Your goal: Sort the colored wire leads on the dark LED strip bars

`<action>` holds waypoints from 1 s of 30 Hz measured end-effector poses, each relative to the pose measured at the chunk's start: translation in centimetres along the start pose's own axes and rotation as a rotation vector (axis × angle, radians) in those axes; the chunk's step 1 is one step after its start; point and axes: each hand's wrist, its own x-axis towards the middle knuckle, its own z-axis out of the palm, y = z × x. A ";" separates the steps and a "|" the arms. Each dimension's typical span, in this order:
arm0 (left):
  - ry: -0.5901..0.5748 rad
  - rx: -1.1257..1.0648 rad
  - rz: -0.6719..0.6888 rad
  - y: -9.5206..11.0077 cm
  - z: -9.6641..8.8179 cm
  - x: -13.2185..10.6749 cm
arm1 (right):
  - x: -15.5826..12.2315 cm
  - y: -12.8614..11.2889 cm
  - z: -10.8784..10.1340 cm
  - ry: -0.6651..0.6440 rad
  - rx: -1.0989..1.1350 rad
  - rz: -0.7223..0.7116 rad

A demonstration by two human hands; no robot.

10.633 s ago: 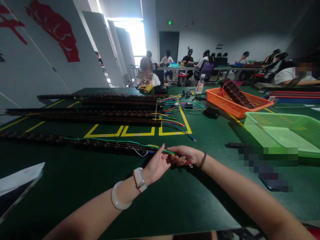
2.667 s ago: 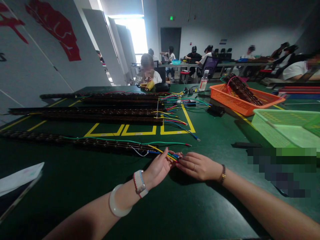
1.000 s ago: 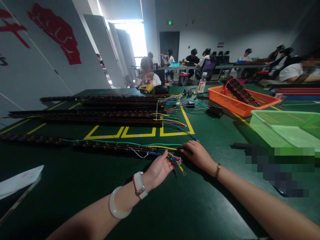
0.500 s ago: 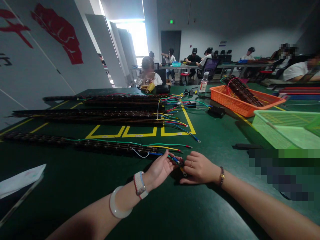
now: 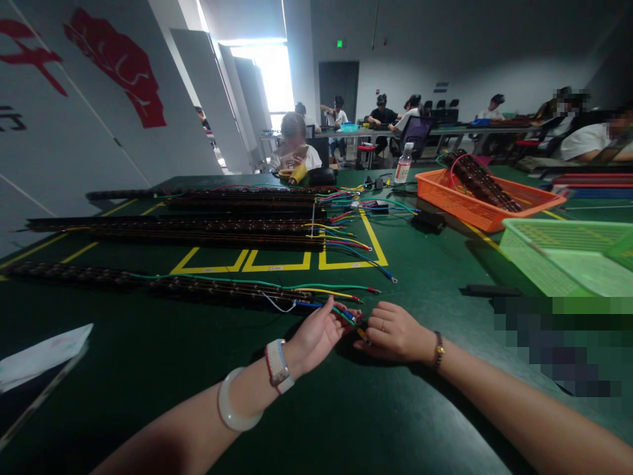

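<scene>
Apparent sorting: left hand (image 5: 315,338) grips wires (image 5: 349,316), right hand (image 5: 398,332) pinches yellow tip (image 5: 362,335) just beyond; next separation likely wants steadiness.

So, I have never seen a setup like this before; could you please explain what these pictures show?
Certainly. There is no machine here: you see a person's two bare hands, viewed from a camera worn on that person's head, looking forward and down.

On the green table lies a long dark bundle with coloured wires at its right end. Similar bundles lie farther back. To the right are an orange basket with a dark piece inside, a green basket and, farther back, a bottle.

The left hand holds blue and green wires. The right hand is curled beside their ends; whether it grips one, I cannot tell. A yellow wire lies on the table just beyond.
</scene>
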 end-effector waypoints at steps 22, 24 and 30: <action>-0.034 0.106 -0.007 0.3 0.5 -0.8 | -0.9 1.6 0.5 -0.029 -0.159 0.542; -0.017 0.113 -0.007 0.4 0.6 -0.9 | -1.0 1.7 0.7 -0.085 -0.141 0.548; 0.009 0.116 -0.012 0.5 0.7 -1.1 | -0.9 1.6 0.9 -0.177 -0.105 0.605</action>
